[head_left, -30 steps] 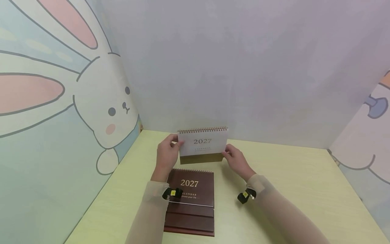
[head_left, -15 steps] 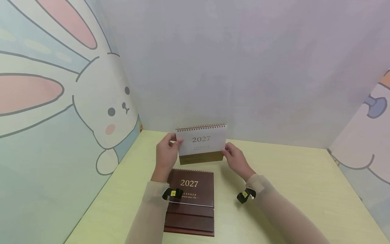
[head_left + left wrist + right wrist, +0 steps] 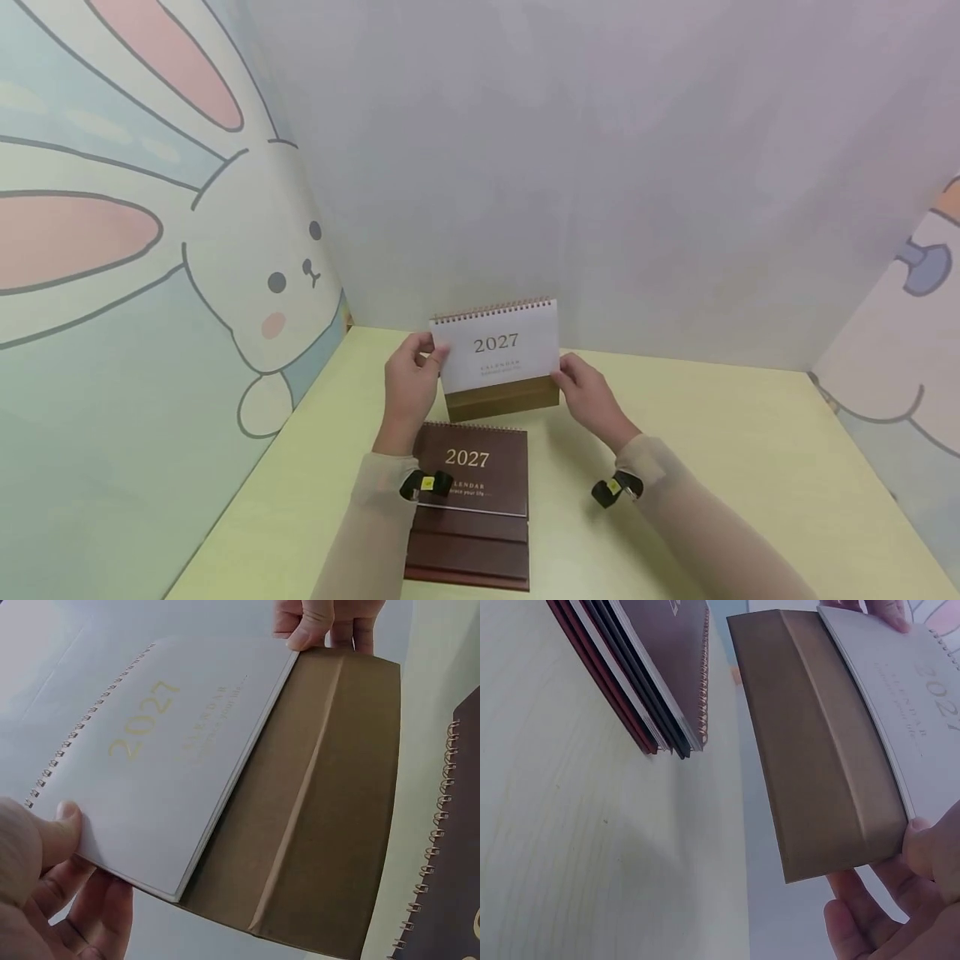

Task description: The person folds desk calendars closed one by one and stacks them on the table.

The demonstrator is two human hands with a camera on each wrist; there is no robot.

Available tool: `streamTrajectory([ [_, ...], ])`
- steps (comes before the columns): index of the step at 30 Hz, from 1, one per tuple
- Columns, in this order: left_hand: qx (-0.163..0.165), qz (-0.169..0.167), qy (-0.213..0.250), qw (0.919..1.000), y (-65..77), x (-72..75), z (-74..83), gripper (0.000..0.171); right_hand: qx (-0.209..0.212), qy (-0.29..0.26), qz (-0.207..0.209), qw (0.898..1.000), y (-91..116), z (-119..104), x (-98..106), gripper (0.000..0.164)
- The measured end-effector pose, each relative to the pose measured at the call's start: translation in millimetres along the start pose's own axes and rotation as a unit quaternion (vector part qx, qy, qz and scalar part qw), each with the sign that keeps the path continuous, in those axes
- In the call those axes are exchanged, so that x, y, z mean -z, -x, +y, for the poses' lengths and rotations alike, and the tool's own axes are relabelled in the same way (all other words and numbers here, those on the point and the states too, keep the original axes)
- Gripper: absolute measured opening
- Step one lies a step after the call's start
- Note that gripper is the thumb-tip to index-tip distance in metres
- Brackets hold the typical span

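A white 2027 desk calendar [image 3: 495, 346] with a spiral binding along its top and a brown-gold base [image 3: 337, 787] is held up off the table, tilted a little, left side lower. My left hand [image 3: 412, 375] pinches its left edge, thumb on the white cover and fingers behind. At the lower right corner, my right hand [image 3: 592, 396] grips the edge between thumb and fingers, as the right wrist view shows. Below them, a pile of dark maroon 2027 calendars [image 3: 472, 475] lies on the table, partly covered by the left wrist; the side view [image 3: 630, 675] reveals stacked layers.
The pale yellow wooden table [image 3: 712, 467] meets a plain light back wall [image 3: 585, 167]. A side wall with a printed rabbit [image 3: 262, 250] rises at the left, and another printed wall [image 3: 915, 333] at the right. Black straps with cameras [image 3: 427, 483] sit on both wrists.
The white calendar has tipped further, its right side now higher, and its base shows wider. Both hands keep their hold on it. The maroon pile stays in place while the view shifts slightly.
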State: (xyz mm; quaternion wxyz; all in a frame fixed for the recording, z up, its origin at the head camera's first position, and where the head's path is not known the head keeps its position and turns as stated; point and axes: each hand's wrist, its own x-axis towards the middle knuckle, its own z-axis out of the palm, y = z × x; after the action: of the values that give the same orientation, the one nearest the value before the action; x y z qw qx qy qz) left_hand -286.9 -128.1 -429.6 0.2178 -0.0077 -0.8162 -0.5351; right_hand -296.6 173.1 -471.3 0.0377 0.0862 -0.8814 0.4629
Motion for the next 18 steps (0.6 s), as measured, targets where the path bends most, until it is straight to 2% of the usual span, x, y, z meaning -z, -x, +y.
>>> streamTrajectory([
  [7, 0.014, -0.012, 0.015, 0.9997, 0.4, -4.1, 2.0, 0.027, 0.008, 0.013, -0.009, 1.000, 15, -2, 10, 0.018],
  [18, 0.037, -0.065, 0.036, 0.9966, 13.0, -22.7, 14.9, 0.024, -0.030, 0.028, -0.025, 0.999, 53, -2, 37, 0.019],
])
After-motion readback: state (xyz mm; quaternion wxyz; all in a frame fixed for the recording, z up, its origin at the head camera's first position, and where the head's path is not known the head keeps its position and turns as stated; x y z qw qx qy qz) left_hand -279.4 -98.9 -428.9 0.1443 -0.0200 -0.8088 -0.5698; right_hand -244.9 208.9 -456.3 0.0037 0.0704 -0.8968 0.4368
